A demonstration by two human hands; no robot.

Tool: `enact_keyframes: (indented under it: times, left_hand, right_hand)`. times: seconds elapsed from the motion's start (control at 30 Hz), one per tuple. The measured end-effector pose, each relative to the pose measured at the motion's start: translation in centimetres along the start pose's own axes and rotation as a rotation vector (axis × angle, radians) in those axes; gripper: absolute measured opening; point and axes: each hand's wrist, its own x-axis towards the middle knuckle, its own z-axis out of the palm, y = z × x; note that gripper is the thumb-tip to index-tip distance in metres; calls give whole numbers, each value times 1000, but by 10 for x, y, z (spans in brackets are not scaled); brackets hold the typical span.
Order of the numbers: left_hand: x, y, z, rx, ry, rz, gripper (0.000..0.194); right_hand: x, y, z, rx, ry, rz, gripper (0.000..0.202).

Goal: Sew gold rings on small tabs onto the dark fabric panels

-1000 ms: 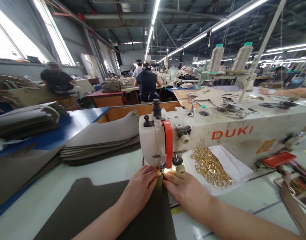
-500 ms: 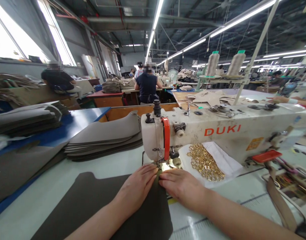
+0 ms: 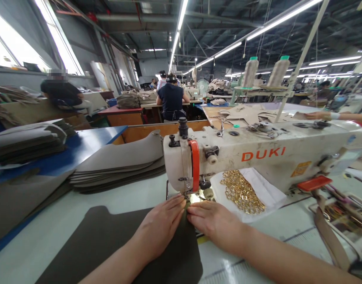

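Note:
A dark grey-green fabric panel (image 3: pixel 110 240) lies under the head of a white sewing machine (image 3: pixel 228 150) marked DUKI. Its top edge is at the lit needle area. My left hand (image 3: pixel 160 223) holds the panel from above just left of the presser foot, fingers close together. On the right, my right hand (image 3: pixel 216 223) grips the panel's edge with bent fingers, its fingertips nearly meeting the left ones. What lies right beneath the fingertips is hidden.
A stack of similar panels (image 3: pixel 118 165) is at left on the machine table. Gold-coloured metal rings (image 3: pixel 243 193) lie on white paper beneath the machine arm. Thread cones (image 3: pixel 250 73) stand behind. A co-worker's hand (image 3: pixel 318 115) reaches in at far right, and other people sit farther back.
The view has shifted slightly. Both hands stay on the panel by the needle with almost no visible movement. The co-worker's hand at right has moved left, over a pale piece.

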Motion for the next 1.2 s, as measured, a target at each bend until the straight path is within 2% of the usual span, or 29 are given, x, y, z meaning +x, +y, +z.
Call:
enact_keyframes:
  times: [0.33, 0.87, 1.07, 1.2]
  left_hand:
    - [-1, -5, 4, 31, -51, 16, 36]
    - [5, -4, 0, 18, -49, -24, 35]
    - [4, -2, -1, 27, -11, 8, 37]
    - [7, -1, -2, 29, -19, -20, 36]
  right_hand:
    - [3, 0, 2, -22, -8, 15, 6]
    - [4, 4, 9, -26, -16, -5, 9]
    - [3, 2, 7, -4, -23, 15, 8]
    - [2, 3, 6, 17, 1, 24, 10]
